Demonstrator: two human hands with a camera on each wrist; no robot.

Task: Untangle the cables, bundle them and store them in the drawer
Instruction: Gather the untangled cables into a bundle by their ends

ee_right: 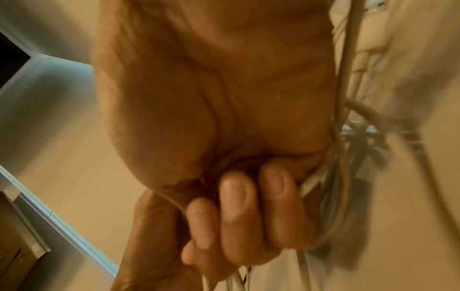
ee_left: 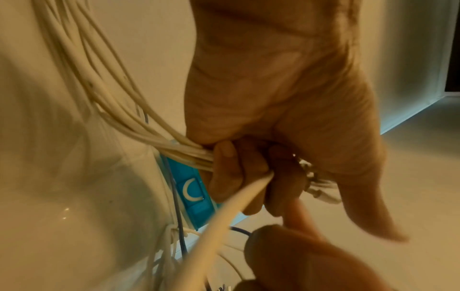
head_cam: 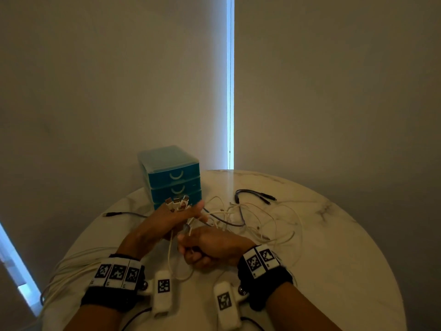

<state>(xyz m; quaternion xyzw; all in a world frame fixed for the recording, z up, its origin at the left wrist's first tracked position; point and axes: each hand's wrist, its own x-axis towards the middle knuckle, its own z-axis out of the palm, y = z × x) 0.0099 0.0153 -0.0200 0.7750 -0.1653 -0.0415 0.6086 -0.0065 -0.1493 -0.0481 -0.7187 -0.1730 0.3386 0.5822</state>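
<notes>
My left hand (head_cam: 175, 217) grips a bunch of white cables (ee_left: 129, 122) with their USB plug ends (head_cam: 177, 203) sticking up past the fingers. In the left wrist view my curled fingers (ee_left: 225, 173) close round the strands. My right hand (head_cam: 202, 249) is a fist just below and right of it, wrapped round several white cables (ee_right: 336, 157). A loose tangle of white and grey cables (head_cam: 250, 220) spreads over the table to the right. The teal drawer unit (head_cam: 170, 176) stands behind my left hand with its drawers closed.
A short black cable (head_cam: 256, 195) lies apart at the back of the round marble table (head_cam: 334, 247). A grey cable end (head_cam: 124, 213) lies left of the drawers. White cable loops (head_cam: 69, 271) hang over the table's left edge.
</notes>
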